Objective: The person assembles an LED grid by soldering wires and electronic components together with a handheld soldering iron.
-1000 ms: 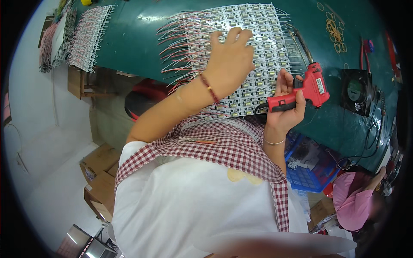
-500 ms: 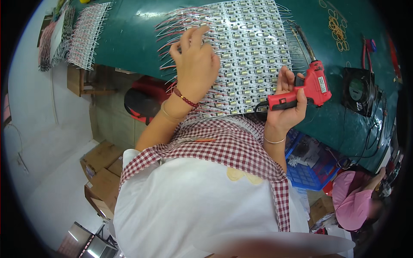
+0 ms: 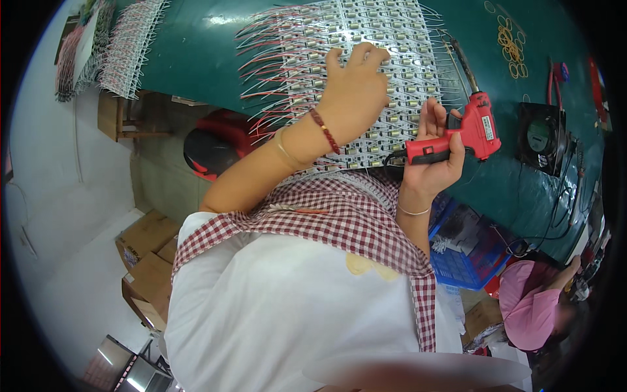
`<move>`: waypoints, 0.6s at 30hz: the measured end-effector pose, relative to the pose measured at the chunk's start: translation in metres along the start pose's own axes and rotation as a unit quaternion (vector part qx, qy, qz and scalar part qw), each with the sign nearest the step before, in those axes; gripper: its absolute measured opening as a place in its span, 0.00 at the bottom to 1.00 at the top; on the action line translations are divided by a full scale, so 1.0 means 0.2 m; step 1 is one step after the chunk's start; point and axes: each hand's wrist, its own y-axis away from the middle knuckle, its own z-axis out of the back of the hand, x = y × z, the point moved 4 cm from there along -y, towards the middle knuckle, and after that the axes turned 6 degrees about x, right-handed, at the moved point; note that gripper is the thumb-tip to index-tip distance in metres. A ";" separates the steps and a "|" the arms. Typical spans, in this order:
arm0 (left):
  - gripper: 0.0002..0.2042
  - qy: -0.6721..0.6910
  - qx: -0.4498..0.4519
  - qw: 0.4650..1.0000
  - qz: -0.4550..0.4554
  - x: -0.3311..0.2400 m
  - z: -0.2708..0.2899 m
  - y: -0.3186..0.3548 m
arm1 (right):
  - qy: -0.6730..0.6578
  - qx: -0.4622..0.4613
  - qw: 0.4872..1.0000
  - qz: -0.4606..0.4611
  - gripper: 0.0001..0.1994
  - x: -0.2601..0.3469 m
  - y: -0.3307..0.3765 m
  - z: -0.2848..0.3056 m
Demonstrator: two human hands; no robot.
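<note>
A large sheet of white circuit boards lies on the green table in front of me. Rows of small cylindrical metal parts cover it, and red and white wires fan out from its left side. Over the middle of the sheet is my left hand, palm down, its fingers bent and apart; its palm side and thumb are hidden. At the sheet's lower right, my right hand grips the handle of a red soldering gun. The gun's metal tip and thin feed tube point away from me, beside the sheet's right edge.
More wired board sheets lie at the far left. Rubber bands, red-handled pliers and a black fan-like unit with cables are on the right. A blue crate stands below the table edge, near a person in pink.
My left hand has moved right, from the wires at the sheet's left side to over its middle. My right hand and the soldering gun have hardly moved.
</note>
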 end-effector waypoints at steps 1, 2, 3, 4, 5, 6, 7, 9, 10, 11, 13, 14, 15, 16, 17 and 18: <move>0.06 0.002 -0.032 0.999 0.012 0.01 0.03 0.01 | 0.002 -0.003 1.000 0.001 0.18 0.00 0.00 0.00; 0.05 0.005 -0.065 0.998 0.024 0.02 0.07 0.03 | 0.004 -0.005 1.000 0.000 0.18 0.00 -0.01 0.00; 0.05 0.006 -0.063 0.998 0.024 0.04 0.08 0.06 | 0.005 -0.007 1.000 0.001 0.18 0.00 -0.01 0.01; 0.05 -0.012 -0.083 0.995 0.053 0.06 0.12 0.11 | 0.004 -0.006 1.000 0.002 0.18 0.01 -0.02 0.01; 0.05 -0.030 -0.105 0.990 0.085 0.09 0.14 0.16 | 0.004 -0.004 1.000 0.001 0.18 0.00 -0.02 0.01; 0.06 -0.062 -0.100 0.988 0.102 0.12 0.11 0.20 | 0.005 -0.004 1.000 -0.001 0.18 0.00 -0.02 0.01; 0.06 -0.061 -0.099 0.988 0.105 0.13 0.10 0.23 | 0.008 0.003 1.000 0.004 0.18 0.00 -0.03 0.01; 0.06 -0.069 -0.105 0.982 0.140 0.15 0.08 0.27 | 0.012 0.010 1.000 0.007 0.18 0.00 -0.03 0.00; 0.06 -0.068 -0.105 0.982 0.143 0.13 0.10 0.26 | 0.014 0.010 1.000 0.005 0.18 0.00 -0.03 0.00; 0.07 -0.090 -0.100 0.980 0.143 0.11 0.13 0.25 | 0.016 0.010 1.000 0.004 0.18 0.00 -0.03 -0.01; 0.08 -0.112 -0.096 0.978 0.144 0.07 0.18 0.20 | 0.021 0.008 1.000 0.007 0.18 0.00 -0.03 0.00; 0.09 -0.066 -0.066 0.991 0.096 0.01 0.16 0.16 | 0.024 0.009 1.000 0.007 0.18 0.00 -0.03 0.00; 0.11 -0.020 -0.036 0.998 0.046 -0.05 0.14 0.13 | 0.024 0.012 1.000 0.004 0.18 0.00 -0.02 0.00; 0.12 -0.018 -0.022 0.999 0.020 -0.07 0.08 0.10 | 0.019 0.008 1.000 0.003 0.18 -0.01 -0.02 0.00; 0.12 -0.018 -0.023 0.999 0.020 -0.07 0.04 0.08 | 0.014 0.002 1.000 0.004 0.18 0.00 -0.02 0.00; 0.11 -0.035 -0.025 0.999 0.010 -0.07 0.00 0.07 | 0.014 0.003 1.000 0.004 0.18 0.00 -0.02 0.00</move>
